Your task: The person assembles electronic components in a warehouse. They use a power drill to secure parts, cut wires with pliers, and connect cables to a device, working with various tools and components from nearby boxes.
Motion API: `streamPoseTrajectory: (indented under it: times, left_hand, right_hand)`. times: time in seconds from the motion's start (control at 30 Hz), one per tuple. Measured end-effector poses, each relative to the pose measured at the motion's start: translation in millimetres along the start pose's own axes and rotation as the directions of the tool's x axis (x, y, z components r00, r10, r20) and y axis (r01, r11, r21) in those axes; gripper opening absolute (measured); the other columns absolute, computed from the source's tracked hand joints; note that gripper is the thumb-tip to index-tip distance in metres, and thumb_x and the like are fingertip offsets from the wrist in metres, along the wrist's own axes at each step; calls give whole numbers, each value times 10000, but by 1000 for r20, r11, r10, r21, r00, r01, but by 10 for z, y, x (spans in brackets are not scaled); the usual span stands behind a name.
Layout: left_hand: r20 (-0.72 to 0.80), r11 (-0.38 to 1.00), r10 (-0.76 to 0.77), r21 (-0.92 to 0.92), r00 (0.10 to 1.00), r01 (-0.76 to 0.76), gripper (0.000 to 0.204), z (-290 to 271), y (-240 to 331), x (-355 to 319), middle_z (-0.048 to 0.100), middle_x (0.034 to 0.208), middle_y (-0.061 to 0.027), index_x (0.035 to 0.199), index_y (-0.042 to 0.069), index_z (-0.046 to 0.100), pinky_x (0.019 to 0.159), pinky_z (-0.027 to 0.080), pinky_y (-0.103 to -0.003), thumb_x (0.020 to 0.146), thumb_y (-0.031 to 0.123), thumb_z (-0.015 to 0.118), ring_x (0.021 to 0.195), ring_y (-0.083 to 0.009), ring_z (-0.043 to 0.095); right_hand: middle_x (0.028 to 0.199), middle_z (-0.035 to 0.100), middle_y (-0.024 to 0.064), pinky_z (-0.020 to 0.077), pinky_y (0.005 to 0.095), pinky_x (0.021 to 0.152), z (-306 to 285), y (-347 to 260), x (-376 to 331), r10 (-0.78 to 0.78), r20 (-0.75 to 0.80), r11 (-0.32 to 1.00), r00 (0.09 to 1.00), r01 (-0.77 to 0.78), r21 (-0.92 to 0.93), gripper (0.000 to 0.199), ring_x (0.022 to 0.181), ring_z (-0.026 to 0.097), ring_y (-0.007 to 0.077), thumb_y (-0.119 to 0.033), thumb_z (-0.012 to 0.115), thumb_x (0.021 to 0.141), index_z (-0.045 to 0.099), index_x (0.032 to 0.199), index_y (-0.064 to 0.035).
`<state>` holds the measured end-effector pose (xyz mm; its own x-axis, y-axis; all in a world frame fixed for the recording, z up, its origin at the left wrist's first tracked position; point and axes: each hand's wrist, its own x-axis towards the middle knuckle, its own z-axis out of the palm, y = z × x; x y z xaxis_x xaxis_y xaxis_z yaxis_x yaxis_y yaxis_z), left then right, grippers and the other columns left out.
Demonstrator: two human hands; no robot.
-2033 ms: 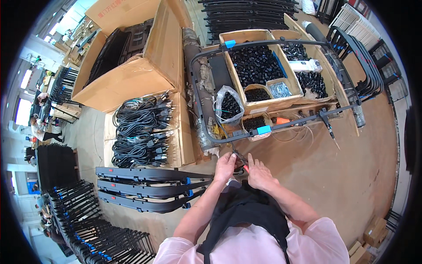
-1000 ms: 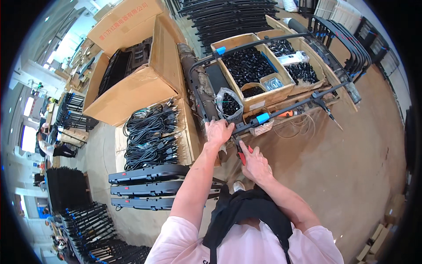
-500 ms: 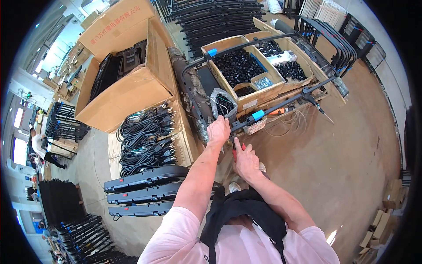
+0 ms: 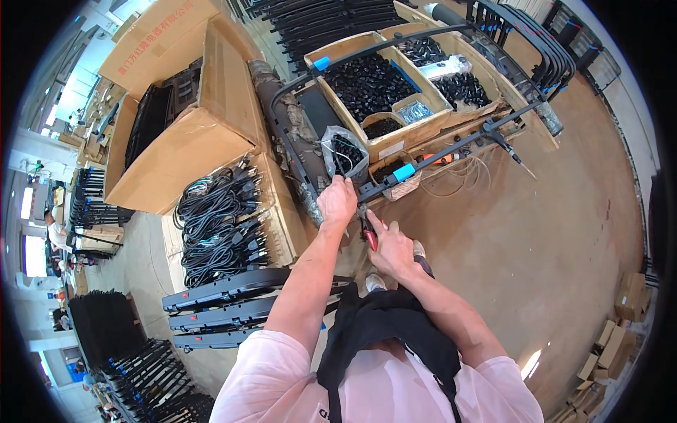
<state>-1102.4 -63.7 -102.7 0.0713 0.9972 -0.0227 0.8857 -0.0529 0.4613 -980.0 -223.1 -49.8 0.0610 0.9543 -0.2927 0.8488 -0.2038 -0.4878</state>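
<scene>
Shows left hand (image 4: 337,200) moved forward since two seconds ago, from beside the right hand (image 4: 392,248) to the near-left corner of a black frame (image 4: 451,149), perhaps gripping it; cannot tell, contact hidden. Shows right hand clamped on red-handled pliers (image 4: 371,240), long axis pointing forward. Places frame just ahead of both hands, stretching away rightward, left hand nearer.

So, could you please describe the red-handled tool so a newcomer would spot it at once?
Find the large black frame over the tan tray of black parts, then follow its near bar left past the blue piece. Just below that end, the right hand grips the red-handled tool. Its red handle sets it apart from the black frame nearby.
</scene>
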Motion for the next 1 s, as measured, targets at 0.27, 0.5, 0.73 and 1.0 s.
streamPoseTrajectory:
  times: [0.27,0.5,0.73,1.0]
  left_hand:
    - [-6,998,-51,30,999,51,362,10,63,36,757,935,-283,1037,56,679,855,550,-592,1074,396,562,918,-499,736]
    - [-10,996,-72,56,997,73,360,97,110,102,748,906,-283,1010,65,665,847,530,-609,1059,412,582,892,-508,723]
    - [-4,971,-198,134,980,196,349,7,130,60,754,895,-267,1011,58,656,830,537,-601,1063,394,577,890,-489,731]
    - [26,969,-209,137,978,203,339,42,247,86,744,860,-259,1004,69,656,778,551,-589,1060,395,582,830,-472,735]
  right_hand:
    - [1092,620,48,543,358,833,549,1010,356,-354,424,-36,834,-466,884,974,963,628,192,-75,700,819,317,1712,-144]
    - [1118,722,299,565,468,879,474,1029,565,-186,307,943,933,82,323,774,995,730,423,-114,585,895,386,1643,-108]
    - [1087,718,334,573,526,855,-253,1181,596,-139,635,914,760,-148,377,501,1025,740,454,-182,574,951,544,1416,2]
    - [1082,732,256,543,468,926,388,1484,1399,-14,549,899,836,-230,373,502,1027,719,392,-333,769,858,629,1192,15]
